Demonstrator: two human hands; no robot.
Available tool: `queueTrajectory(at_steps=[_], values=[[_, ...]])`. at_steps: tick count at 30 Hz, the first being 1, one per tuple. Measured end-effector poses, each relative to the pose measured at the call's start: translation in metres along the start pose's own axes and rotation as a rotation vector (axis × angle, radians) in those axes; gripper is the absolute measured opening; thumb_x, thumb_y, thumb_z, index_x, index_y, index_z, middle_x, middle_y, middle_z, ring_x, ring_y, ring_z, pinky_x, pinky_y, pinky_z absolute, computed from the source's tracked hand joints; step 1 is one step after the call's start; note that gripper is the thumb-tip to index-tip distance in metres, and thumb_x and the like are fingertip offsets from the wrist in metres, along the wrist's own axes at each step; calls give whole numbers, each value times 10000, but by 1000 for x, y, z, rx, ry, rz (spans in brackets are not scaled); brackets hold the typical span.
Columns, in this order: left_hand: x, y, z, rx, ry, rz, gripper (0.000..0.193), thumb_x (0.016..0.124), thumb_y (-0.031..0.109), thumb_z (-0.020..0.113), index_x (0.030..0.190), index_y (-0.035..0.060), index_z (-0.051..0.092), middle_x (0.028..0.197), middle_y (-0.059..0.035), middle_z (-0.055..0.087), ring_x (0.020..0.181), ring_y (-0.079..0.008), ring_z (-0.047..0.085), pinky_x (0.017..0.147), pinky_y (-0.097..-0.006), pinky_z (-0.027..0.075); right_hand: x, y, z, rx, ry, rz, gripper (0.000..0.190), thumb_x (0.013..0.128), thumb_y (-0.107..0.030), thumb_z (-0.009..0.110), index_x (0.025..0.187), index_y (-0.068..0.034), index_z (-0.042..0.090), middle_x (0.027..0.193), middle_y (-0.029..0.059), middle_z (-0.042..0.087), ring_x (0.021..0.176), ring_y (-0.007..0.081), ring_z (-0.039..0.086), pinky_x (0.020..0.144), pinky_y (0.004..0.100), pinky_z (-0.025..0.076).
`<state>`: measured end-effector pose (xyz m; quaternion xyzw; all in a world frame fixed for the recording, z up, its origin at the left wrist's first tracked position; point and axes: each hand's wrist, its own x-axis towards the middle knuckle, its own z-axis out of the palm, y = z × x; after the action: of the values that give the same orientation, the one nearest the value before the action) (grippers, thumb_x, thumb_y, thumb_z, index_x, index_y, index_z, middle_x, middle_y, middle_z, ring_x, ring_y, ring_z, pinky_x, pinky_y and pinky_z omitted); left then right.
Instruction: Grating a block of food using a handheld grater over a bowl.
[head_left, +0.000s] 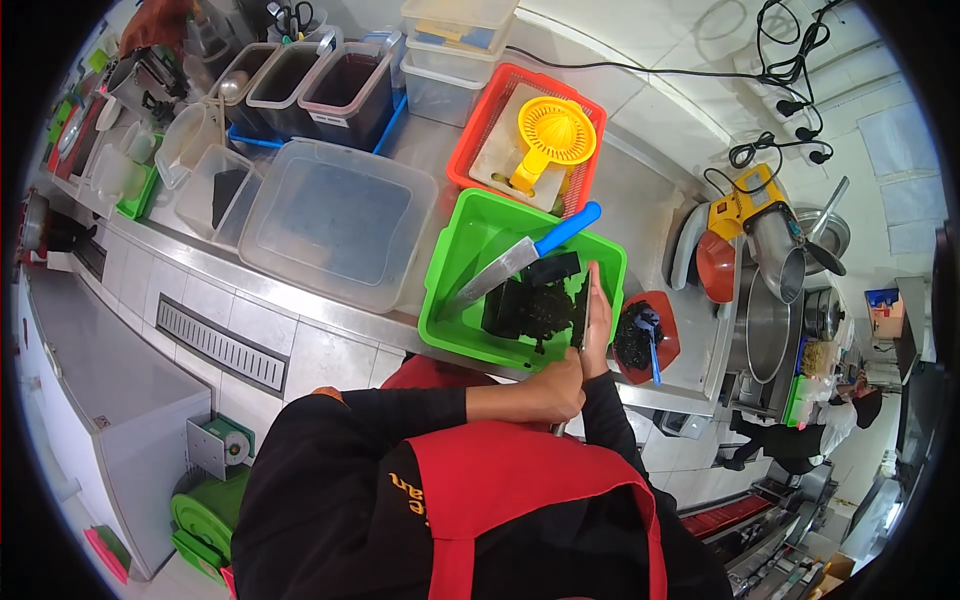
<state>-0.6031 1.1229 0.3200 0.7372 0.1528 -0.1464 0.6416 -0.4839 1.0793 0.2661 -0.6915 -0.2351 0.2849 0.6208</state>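
Observation:
My left hand (564, 386) is a fist around the lower end of a thin flat metal tool (586, 311), seen almost edge-on. Along the tool's right side lies my right hand (598, 322), fingers straight and pointing away from me; its palm side is hidden. Dark bits show at the tool's left face. Both hands are at the near right of a green plastic tub (457, 232). Inside are black jelly-like blocks (551, 268) and a heap of crumbled black pieces (546, 309). A blue-handled kitchen knife (501, 274) lies slanted over the tub, its handle reaching the far rim.
Right of the tub sits a red bowl (667, 319) of black pieces with a blue spoon (655, 358). Behind stands a red basket (469, 150) holding a yellow citrus juicer (556, 131). A lidded plastic box (341, 217) is at left. Another person (806, 435) is far right.

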Motion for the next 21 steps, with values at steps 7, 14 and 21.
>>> queueTrajectory(at_steps=[7,14,21], values=[[2,-5,-1,21,11,-30,441,741,95,499,1014,-199,315,821,-360,558,813,-451,592,734,-429,481,-7,-1,2,22,-8,35,490,957,-243,289,1360,37,278,1415,117,304,1293,175,288,1055,263,185],[-1,-7,7,28,-22,2,436,753,92,474,1025,-206,308,827,-364,555,831,-450,588,733,-428,478,3,19,-4,122,8,75,493,953,-235,293,1355,49,276,1423,126,286,1311,185,262,1065,269,166],[-3,-6,-3,20,34,14,394,744,80,480,990,-185,325,817,-361,554,821,-438,593,724,-431,477,-25,-20,16,54,-108,26,507,961,-257,270,1375,32,228,1448,109,231,1335,190,206,1079,275,126]])
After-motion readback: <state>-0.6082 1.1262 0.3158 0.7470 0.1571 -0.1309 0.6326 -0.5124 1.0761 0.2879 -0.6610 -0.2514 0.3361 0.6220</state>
